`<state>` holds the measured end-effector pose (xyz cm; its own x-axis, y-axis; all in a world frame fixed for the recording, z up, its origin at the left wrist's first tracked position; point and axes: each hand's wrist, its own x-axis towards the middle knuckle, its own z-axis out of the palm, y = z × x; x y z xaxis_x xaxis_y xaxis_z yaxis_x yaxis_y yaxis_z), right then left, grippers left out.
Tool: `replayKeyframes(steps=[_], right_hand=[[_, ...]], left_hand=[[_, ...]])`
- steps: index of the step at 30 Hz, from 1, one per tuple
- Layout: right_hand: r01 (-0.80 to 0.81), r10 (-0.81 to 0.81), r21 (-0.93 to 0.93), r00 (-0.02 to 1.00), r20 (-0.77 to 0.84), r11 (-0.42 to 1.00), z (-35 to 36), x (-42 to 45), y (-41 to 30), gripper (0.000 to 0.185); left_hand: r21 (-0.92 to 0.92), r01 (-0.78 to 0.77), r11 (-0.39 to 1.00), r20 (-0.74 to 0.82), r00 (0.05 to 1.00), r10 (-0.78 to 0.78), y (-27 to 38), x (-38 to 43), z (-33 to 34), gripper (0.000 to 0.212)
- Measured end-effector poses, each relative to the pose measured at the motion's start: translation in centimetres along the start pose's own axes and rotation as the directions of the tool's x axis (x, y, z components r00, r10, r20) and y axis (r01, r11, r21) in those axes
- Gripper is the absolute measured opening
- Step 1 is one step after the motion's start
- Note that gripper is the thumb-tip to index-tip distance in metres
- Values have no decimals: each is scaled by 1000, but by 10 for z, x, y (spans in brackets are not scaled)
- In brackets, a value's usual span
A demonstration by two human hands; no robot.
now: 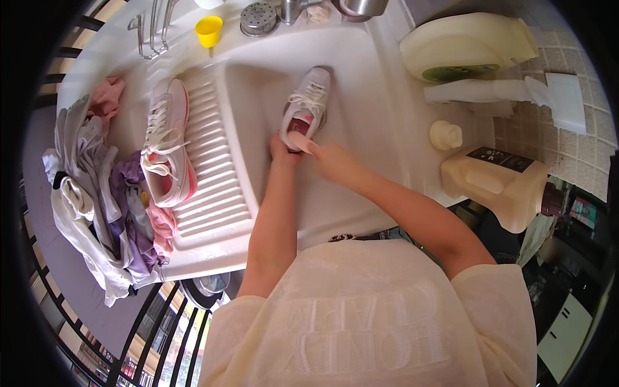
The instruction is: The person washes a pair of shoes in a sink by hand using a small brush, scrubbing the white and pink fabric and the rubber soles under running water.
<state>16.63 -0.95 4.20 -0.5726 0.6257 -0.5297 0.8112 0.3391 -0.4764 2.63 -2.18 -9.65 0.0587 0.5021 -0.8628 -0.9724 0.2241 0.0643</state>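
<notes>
A white lace-up sneaker (309, 96) lies in the basin of the white laundry sink (358, 87), toe pointing away from me. My left hand (284, 147) grips it at the heel, with the fingers partly hidden under the shoe. In my right hand (333, 162) is a flat pink tool (302, 141), set at the shoe's ankle opening; its underside is hidden, so I cannot tell whether it has bristles. The matching sneaker (168, 140), with pink sole trim and loose laces, rests on the ribbed washboard (213, 159) to the left.
White, purple and pink clothes (101, 193) are heaped at the sink's left edge. A yellow cup (209, 31), a metal strainer (258, 19) and a faucet (291, 9) line the back. Along the right stand a cream detergent bottle (464, 46) and a beige jug (493, 184).
</notes>
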Motion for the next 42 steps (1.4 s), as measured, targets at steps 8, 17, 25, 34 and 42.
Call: replayKeyframes(steps=[8, 17, 25, 34, 42], right_hand=[[-35, 7, -154, 983, -182, 987, -50, -15, 19, 20], [68, -102, -313, 990, -94, 947, -45, -43, 41, 24], [440, 279, 793, 769, -575, 422, -183, 121, -16, 47], [469, 103, 802, 837, -537, 370, -200, 124, -16, 36], [342, 268, 850, 843, -466, 401, -158, 87, -32, 54]], left_hand=[[116, -29, 993, 23, 999, 27, 9, -30, 19, 38], [905, -383, 184, 125, 654, 746, -3, -114, 46, 34], [493, -244, 835, 76, 968, 238, -13, 13, 37, 37], [595, -412, 690, -43, 841, 539, -28, -18, 77, 42], [866, -499, -40, 387, 617, 686, -8, -81, 103, 45]])
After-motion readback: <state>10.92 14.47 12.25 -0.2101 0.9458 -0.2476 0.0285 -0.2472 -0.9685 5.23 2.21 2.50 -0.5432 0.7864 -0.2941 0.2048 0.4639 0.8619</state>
